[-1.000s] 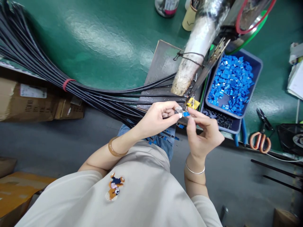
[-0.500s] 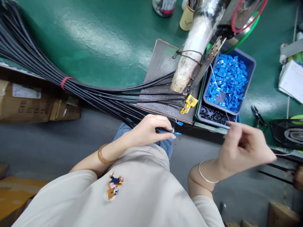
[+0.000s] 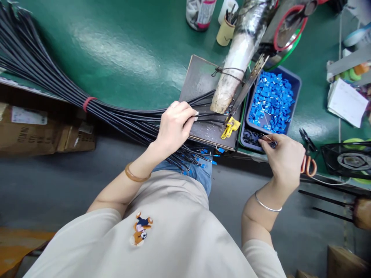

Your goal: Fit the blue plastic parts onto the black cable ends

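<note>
Blue-tipped cable ends (image 3: 203, 159) hang over the lap, pointing right. The left hand (image 3: 174, 125) pinches one cable (image 3: 207, 114) of the bundle (image 3: 116, 116), which runs left to right, its ends toward the board (image 3: 199, 77). The right hand (image 3: 284, 160) is pinched closed over the tray (image 3: 251, 137); I cannot tell what it grips. Beyond lie blue parts (image 3: 271, 100).
</note>
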A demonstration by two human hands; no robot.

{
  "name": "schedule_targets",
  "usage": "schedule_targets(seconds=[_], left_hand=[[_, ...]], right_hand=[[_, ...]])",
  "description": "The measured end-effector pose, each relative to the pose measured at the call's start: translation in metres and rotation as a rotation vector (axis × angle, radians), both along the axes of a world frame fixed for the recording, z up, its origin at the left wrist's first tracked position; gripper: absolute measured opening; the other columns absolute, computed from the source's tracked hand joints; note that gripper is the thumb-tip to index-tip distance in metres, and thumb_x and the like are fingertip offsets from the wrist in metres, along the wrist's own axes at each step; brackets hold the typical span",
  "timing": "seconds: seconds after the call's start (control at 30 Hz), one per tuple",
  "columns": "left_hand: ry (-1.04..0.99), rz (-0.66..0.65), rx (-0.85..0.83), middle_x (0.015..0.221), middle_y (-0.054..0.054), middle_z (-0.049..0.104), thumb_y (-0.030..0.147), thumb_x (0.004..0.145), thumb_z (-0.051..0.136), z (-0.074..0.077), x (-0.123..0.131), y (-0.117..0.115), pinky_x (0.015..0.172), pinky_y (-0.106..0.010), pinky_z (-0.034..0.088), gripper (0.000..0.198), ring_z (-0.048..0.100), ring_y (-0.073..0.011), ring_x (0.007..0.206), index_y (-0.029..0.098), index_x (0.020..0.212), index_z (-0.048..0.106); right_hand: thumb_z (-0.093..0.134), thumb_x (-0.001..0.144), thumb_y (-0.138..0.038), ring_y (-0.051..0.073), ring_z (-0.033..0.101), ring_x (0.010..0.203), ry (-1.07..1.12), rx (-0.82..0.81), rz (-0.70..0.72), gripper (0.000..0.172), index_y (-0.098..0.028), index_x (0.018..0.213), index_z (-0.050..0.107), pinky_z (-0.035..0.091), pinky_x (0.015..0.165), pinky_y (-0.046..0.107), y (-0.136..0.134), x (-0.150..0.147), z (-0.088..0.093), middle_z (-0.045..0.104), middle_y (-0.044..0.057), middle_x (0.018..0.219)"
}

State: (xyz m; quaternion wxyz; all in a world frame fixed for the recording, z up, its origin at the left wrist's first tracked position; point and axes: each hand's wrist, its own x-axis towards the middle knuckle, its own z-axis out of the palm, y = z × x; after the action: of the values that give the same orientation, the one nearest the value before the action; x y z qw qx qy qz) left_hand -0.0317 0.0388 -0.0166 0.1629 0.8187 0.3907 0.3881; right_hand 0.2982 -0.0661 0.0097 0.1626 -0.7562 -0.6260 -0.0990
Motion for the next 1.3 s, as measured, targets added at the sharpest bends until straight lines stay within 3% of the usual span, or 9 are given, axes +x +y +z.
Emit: schedule_targets(seconds=[0.2, 0.4, 0.47, 0.6, 0.7, 0.87, 0.97, 1.1, 1.3], left_hand=[[0.037, -0.185, -0.079, 0.082, -0.008, 0.069, 0.022, 0.088, 0.057, 0.022, -0.004, -0.014, 0.079, -0.034, 0.044, 0.015, 0.057, -0.0196, 0.078, 0.012, 0.085, 0.067], [0.104, -1.089, -0.568, 0.083, -0.004, 0.076, 0.020, 0.086, 0.064, 0.048, -0.002, -0.024, 0.069, -0.022, 0.046, 0.012, 0.068, -0.0124, 0.072, 0.017, 0.085, 0.075], [0.076, -1.191, -0.714, 0.078, -0.005, 0.076, 0.019, 0.085, 0.064, 0.047, 0.003, -0.024, 0.064, -0.020, 0.046, 0.012, 0.067, -0.0117, 0.067, 0.015, 0.087, 0.075], [-0.315, -0.736, -1.014, 0.062, -0.003, 0.069, 0.023, 0.083, 0.065, 0.032, 0.011, -0.026, 0.054, -0.017, 0.044, 0.014, 0.060, -0.0082, 0.054, 0.011, 0.083, 0.071], [-0.550, -0.465, -1.066, 0.061, -0.002, 0.067, 0.023, 0.082, 0.066, 0.021, 0.015, -0.030, 0.054, -0.016, 0.044, 0.014, 0.057, -0.0056, 0.053, 0.010, 0.080, 0.066], [-0.584, -0.406, -1.026, 0.063, -0.002, 0.066, 0.020, 0.080, 0.067, 0.018, 0.019, -0.035, 0.057, -0.017, 0.047, 0.011, 0.059, -0.0064, 0.056, 0.010, 0.079, 0.064], [-0.567, -0.410, -1.004, 0.063, -0.001, 0.065, 0.018, 0.081, 0.065, 0.021, 0.022, -0.035, 0.059, -0.017, 0.048, 0.009, 0.060, -0.0063, 0.057, 0.011, 0.078, 0.062], [-0.562, -0.388, -0.930, 0.066, 0.000, 0.065, 0.021, 0.081, 0.067, 0.021, 0.025, -0.036, 0.060, -0.016, 0.048, 0.013, 0.060, -0.0064, 0.060, 0.012, 0.077, 0.060], [-0.427, -0.389, -0.835, 0.062, -0.002, 0.065, 0.026, 0.089, 0.058, 0.024, 0.023, -0.040, 0.052, -0.017, 0.039, 0.024, 0.053, -0.0055, 0.053, 0.012, 0.070, 0.061]], right_hand=[[0.064, 0.082, -0.035, 0.018, 0.057, 0.059, -0.140, -0.309, -0.150, 0.017, -0.021, 0.080, 0.074, 0.026, 0.059, 0.031, 0.005, -0.030, 0.025, 0.073, 0.009, 0.072], [0.063, 0.082, -0.029, 0.020, 0.059, 0.070, -0.097, -0.403, -0.146, 0.015, -0.020, 0.090, 0.072, 0.031, 0.066, 0.030, 0.002, -0.046, 0.039, 0.074, 0.010, 0.082], [0.062, 0.082, -0.028, 0.018, 0.055, 0.066, -0.077, -0.371, -0.119, 0.013, -0.020, 0.087, 0.072, 0.031, 0.066, 0.030, 0.003, -0.043, 0.036, 0.072, 0.007, 0.079], [0.059, 0.082, -0.029, 0.014, 0.048, 0.058, -0.008, -0.264, -0.082, 0.014, -0.019, 0.080, 0.069, 0.031, 0.064, 0.029, 0.000, -0.038, 0.027, 0.062, 0.001, 0.066], [0.062, 0.081, -0.030, 0.011, 0.042, 0.051, 0.047, -0.162, -0.118, 0.013, -0.019, 0.078, 0.068, 0.031, 0.060, 0.028, -0.005, -0.042, 0.026, 0.049, -0.005, 0.054], [0.067, 0.080, -0.033, 0.006, 0.034, 0.042, 0.365, 0.219, -0.188, 0.015, -0.018, 0.080, 0.066, 0.026, 0.047, 0.025, -0.011, -0.067, 0.029, 0.049, -0.007, 0.055], [0.071, 0.078, -0.028, 0.007, 0.046, 0.049, 0.624, 0.458, -0.121, 0.011, -0.018, 0.081, 0.067, 0.032, 0.048, 0.024, -0.011, -0.094, 0.030, 0.060, -0.002, 0.068], [0.074, 0.077, -0.019, 0.009, 0.057, 0.062, 0.834, 0.407, 0.049, 0.004, -0.021, 0.081, 0.073, 0.038, 0.052, 0.023, -0.011, -0.129, 0.025, 0.065, 0.000, 0.075], [0.070, 0.082, -0.019, 0.007, 0.050, 0.058, 0.844, 0.297, 0.150, 0.015, -0.027, 0.093, 0.076, 0.035, 0.050, 0.024, -0.010, -0.149, 0.010, 0.067, -0.001, 0.082]])
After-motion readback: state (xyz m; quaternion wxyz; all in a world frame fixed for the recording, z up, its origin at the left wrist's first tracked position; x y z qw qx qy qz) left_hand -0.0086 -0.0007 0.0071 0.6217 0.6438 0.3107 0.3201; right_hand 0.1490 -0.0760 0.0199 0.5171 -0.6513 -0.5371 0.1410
